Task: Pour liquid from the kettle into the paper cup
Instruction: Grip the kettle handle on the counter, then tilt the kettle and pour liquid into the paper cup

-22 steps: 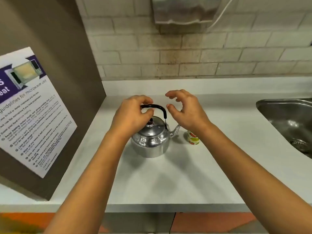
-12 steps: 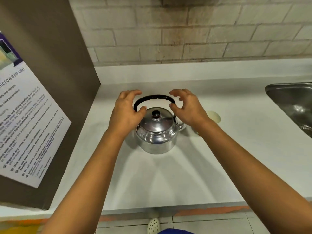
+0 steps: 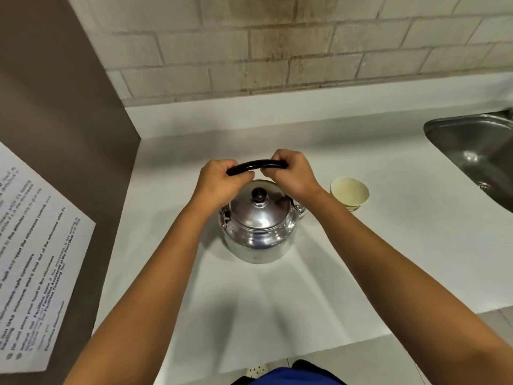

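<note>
Left hand (image 3: 219, 182) and right hand (image 3: 291, 176), previously spread beside it, now clench the black handle (image 3: 256, 165) of the kettle (image 3: 258, 229), standing on the counter (image 3: 277, 301). Paper cup (image 3: 349, 192) stands just right.

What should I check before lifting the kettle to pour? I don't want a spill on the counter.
1. Left hand closed on the kettle's black handle: ok.
2. Right hand closed on the same handle: ok.
3. Lid seated on the kettle: ok.
4. Paper cup upright, mouth open, right of the kettle: ok.
5. Spout facing the cup: ok, though mostly hidden by the right wrist.
6. Liquid level in the kettle: cannot tell.
</note>
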Tool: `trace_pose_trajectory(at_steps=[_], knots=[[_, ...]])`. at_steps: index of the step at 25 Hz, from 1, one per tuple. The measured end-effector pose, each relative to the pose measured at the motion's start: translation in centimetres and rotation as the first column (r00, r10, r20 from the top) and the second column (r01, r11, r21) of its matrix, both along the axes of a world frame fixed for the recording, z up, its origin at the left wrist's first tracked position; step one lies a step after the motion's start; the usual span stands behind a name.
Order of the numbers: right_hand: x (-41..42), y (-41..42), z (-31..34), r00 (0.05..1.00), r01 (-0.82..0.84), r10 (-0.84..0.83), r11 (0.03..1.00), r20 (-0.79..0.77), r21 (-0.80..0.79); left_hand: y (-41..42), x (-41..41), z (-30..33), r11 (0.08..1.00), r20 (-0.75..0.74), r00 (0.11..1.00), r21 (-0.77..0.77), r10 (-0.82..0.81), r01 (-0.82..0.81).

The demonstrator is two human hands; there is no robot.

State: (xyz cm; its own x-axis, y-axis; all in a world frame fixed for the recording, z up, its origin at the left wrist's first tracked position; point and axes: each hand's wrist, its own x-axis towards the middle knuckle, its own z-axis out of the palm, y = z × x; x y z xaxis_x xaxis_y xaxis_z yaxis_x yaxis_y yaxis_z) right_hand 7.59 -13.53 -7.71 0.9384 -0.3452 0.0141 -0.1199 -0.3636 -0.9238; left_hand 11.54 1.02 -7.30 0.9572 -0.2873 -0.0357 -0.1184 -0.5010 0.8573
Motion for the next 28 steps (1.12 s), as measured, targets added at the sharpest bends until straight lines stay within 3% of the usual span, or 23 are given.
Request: trace_pose_trajectory(at_steps=[7, 11, 13, 16, 18, 20, 24, 28], knots=[[-0.2, 0.2, 0.5, 0.999, -0.014, 0.008, 0.993, 0.051, 0.116, -0.6, -0.1, 0.1, 0.991, 0.035, 0.994, -0.087, 0.107, -0.104], [-0.3, 0.1, 3.2, 0.985, -0.055, 0.032, 0.99, 0.172, 0.129, -0.8, 0.1, 2.3, 0.972, 0.035, 0.984, -0.17, 0.172, -0.164], [-0.8, 0.1, 4.2, 0.965, -0.059, 0.045, 0.997, 0.26, 0.046, -0.9, 0.1, 3.6, 0.968, 0.058, 0.981, -0.182, 0.185, -0.172], [-2.5, -0.1, 4.3, 0.941, 0.035, 0.037, 0.978, 0.338, -0.205, -1.5, -0.2, 4.8, 0.972, 0.117, 0.974, -0.158, 0.193, -0.174], [-4.2, -0.3, 3.5, 0.935, 0.112, -0.042, 0.977, 0.351, -0.183, -2.1, -0.6, 5.4, 0.977, 0.133, 0.973, -0.126, 0.187, -0.171], [-5.8, -0.4, 1.9, 0.952, 0.16, -0.131, 0.983, 0.277, -0.085, -2.6, -0.8, 5.7, 0.978, 0.129, 0.974, -0.119, 0.186, -0.171], [-8.4, -0.3, -1.1, 0.985, 0.174, -0.171, 0.98, -0.036, 0.092, -3.9, -1.6, 5.9, 0.979, 0.139, 0.972, -0.104, 0.188, -0.174], [-9.1, -0.3, -2.0, 0.983, 0.182, -0.177, 0.941, -0.043, 0.284, -5.3, -2.1, 6.2, 0.984, 0.147, 0.974, -0.072, 0.172, -0.163]])
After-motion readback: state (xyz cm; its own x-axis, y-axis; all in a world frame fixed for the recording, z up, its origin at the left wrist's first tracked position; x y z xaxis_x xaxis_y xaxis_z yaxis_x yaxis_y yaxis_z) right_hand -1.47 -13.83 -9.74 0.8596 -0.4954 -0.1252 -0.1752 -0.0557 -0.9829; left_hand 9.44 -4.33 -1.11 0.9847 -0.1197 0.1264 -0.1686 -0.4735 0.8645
